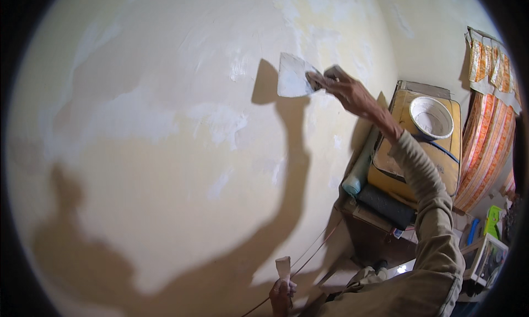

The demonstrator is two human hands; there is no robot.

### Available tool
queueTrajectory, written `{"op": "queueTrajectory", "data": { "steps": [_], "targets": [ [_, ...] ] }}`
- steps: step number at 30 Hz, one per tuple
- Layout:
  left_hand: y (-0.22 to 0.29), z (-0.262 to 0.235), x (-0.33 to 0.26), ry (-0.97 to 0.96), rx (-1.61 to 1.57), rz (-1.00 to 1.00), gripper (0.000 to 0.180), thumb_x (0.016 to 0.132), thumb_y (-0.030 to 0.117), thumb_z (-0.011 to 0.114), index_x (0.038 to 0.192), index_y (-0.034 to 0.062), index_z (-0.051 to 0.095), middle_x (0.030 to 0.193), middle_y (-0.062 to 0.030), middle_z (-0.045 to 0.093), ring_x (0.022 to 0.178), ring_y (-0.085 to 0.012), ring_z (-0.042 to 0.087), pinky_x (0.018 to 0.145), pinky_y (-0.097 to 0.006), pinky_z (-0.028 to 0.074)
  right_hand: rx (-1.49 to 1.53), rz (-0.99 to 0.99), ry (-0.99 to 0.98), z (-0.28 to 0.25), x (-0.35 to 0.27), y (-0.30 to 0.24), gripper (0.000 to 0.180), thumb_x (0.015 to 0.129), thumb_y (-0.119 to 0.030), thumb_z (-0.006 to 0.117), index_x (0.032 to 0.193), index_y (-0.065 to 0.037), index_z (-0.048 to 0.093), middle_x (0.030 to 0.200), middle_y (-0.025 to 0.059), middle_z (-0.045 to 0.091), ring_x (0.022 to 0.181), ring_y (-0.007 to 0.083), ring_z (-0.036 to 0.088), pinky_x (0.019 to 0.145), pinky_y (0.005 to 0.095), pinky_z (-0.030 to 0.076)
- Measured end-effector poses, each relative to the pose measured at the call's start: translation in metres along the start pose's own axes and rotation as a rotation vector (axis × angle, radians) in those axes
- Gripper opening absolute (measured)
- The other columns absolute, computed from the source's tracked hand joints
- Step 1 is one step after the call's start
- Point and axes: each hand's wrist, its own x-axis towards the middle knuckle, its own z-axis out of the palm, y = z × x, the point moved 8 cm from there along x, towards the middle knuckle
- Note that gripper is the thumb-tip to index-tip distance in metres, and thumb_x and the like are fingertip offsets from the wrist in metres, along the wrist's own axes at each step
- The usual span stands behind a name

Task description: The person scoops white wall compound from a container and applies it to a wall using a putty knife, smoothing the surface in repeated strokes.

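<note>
My right hand [350, 92] is stretched out toward the wall, its fingers closed round the handle of a wide putty knife [293, 77]. White filler smears the broad blade. The blade's shadow falls just left of it, so it seems to stand a little off the wall [182, 174]. Low in the view, my left hand [282, 294] grips a smaller, narrow putty knife [282, 266] with its pale blade pointing up. Grey-white filler patches [165, 58] cover much of the yellowish wall.
To the right, a white bucket [431, 117] with filler-smeared walls stands on a yellow case [380, 180]. Rolled sheets [386, 206] lie beside the case. An orange striped curtain [485, 146] hangs farther right, above a white-framed object [487, 259]. A thin cord [315, 252] runs along the wall's foot.
</note>
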Motion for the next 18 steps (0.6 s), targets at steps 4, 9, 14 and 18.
{"op": "queueTrajectory", "data": {
  "steps": [4,9,14,18],
  "targets": [
    [0.013,0.010,-0.007,0.020,-0.065,0.005,0.034,0.102,0.038,0.055,0.092,0.0075,0.064,0.067,0.0002,0.057,0.052,-0.0085,0.048,0.046,-0.023,0.038,-0.172,-0.182,0.082,-0.014,0.057,0.038,0.060,0.090,-0.001,0.061,0.142,-0.030,0.055,0.109,0.0094,0.059,0.098,0.0277,0.057,0.091,0.0384,0.054],
    [0.000,0.024,-0.001,0.149,-0.131,-0.007,0.034,0.103,0.037,0.053,0.092,0.0070,0.065,0.071,-0.0007,0.060,0.057,-0.0098,0.050,0.051,-0.027,0.043,-0.212,-0.255,0.112,-0.009,0.097,0.077,0.061,0.091,0.000,0.061,0.142,-0.033,0.054,0.113,0.0096,0.056,0.100,0.0280,0.057,0.091,0.0365,0.053],
    [-0.143,-0.006,0.051,0.067,-0.170,0.013,0.037,0.103,0.039,0.053,0.116,0.0047,0.062,0.096,-0.0091,0.068,0.077,-0.0195,0.064,0.068,-0.032,0.053,-0.388,-0.233,0.125,-0.008,0.100,0.135,0.064,0.089,0.005,0.053,0.142,-0.031,0.055,0.115,0.0100,0.055,0.100,0.0273,0.057,0.094,0.0372,0.052],
    [-0.146,0.015,0.047,-0.020,-0.325,-0.213,0.051,0.103,0.047,0.047,0.131,0.0045,0.052,0.112,-0.0133,0.065,0.091,-0.0270,0.065,0.078,-0.041,0.056,-0.282,0.012,-0.011,-0.017,0.062,0.180,0.058,0.095,0.001,0.056,0.145,-0.028,0.051,0.110,0.0102,0.056,0.095,0.0268,0.059,0.086,0.0401,0.055]
  ]
}}
